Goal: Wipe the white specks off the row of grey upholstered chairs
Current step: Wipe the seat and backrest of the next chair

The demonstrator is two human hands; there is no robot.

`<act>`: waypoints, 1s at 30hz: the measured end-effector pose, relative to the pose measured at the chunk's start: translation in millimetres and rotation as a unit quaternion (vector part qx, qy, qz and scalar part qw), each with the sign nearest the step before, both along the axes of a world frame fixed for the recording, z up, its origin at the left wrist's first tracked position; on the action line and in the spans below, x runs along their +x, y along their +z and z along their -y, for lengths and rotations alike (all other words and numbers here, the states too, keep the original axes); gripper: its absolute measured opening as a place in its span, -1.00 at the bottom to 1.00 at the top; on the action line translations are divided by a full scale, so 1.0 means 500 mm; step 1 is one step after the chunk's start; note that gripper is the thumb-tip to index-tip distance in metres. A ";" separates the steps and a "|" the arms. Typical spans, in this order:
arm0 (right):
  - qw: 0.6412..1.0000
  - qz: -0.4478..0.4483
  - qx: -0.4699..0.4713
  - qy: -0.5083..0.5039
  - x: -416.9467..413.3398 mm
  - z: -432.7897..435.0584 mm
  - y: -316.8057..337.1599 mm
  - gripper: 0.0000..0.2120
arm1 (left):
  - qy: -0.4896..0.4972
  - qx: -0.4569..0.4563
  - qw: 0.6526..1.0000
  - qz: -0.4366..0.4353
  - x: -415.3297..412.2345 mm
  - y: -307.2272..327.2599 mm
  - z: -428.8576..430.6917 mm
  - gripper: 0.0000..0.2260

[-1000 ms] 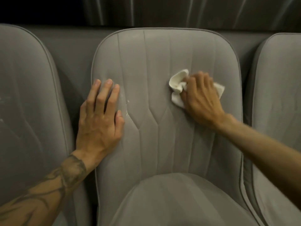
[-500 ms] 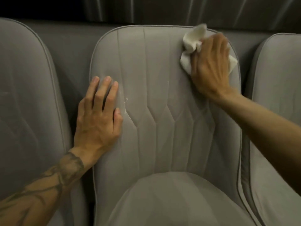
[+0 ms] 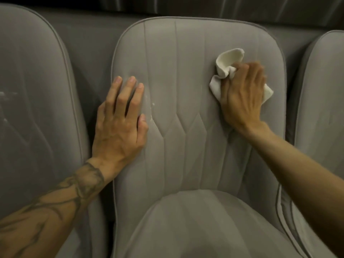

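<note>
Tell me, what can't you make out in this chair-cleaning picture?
Head view: fabric beneath the white cloth and right hand is covered; specks there unknowable.
Right fingertips blurred by motion.
Left hand covers its patch of the middle chair.
Left chair and right chair cut off by frame edges.

No legible text, label, brand or number on the grey chairs [image 3: 186, 86] or cloth [image 3: 228, 61].

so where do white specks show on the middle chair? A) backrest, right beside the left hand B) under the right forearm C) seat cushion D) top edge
A: the white specks lie on the middle chair backrest at the left hand thumb side, away from the cloth in the right hand.
</note>
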State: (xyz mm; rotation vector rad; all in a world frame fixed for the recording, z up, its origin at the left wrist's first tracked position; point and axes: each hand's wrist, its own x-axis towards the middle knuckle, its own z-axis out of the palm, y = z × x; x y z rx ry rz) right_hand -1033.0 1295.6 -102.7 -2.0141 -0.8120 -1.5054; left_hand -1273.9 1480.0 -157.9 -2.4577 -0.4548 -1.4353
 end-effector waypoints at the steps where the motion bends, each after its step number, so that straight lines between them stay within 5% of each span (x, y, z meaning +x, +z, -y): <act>1: 1.000 -0.007 0.000 -0.009 -0.014 -0.003 -0.037 -0.72 | -0.001 0.000 1.000 0.001 0.000 0.000 -0.001 -0.41; 5: 0.983 0.002 -0.175 0.051 -0.088 0.036 -0.235 -0.80 | -0.004 -0.002 1.000 0.001 0.000 0.003 0.002 -0.41; 7: 0.967 0.032 -0.243 0.074 -0.074 0.058 -0.231 -0.80 | -0.004 -0.005 1.000 0.002 0.000 0.003 0.004 -0.42; 9: 0.972 0.060 -0.219 0.066 -0.043 0.053 -0.165 -0.77 | -0.006 -0.008 1.000 0.002 0.000 0.000 0.004 -0.42; 14: 0.999 0.012 0.035 -0.032 -0.020 0.001 -0.062 -0.81 | -0.007 -0.009 1.000 0.001 -0.003 0.003 0.004 -0.42; 18: 0.988 -0.005 -0.151 0.029 -0.087 0.029 -0.243 -0.73 | -0.003 -0.010 1.000 0.000 -0.005 0.003 0.004 -0.41; 21: 0.944 0.077 -0.308 0.090 -0.071 0.069 -0.251 -0.75 | -0.002 -0.008 1.000 -0.002 -0.002 0.003 0.006 -0.41; 23: 0.952 0.080 -0.282 0.090 -0.042 0.060 -0.193 -0.75 | -0.003 -0.010 1.000 -0.002 -0.002 0.002 0.003 -0.41; 27: 0.997 -0.030 -0.070 0.022 -0.051 0.025 -0.174 -0.80 | -0.003 -0.006 1.000 0.002 -0.002 0.000 0.000 -0.41; 30: 0.985 -0.026 -0.164 0.043 -0.104 0.036 -0.315 -0.78 | -0.004 -0.004 1.000 0.004 -0.003 0.001 -0.003 -0.42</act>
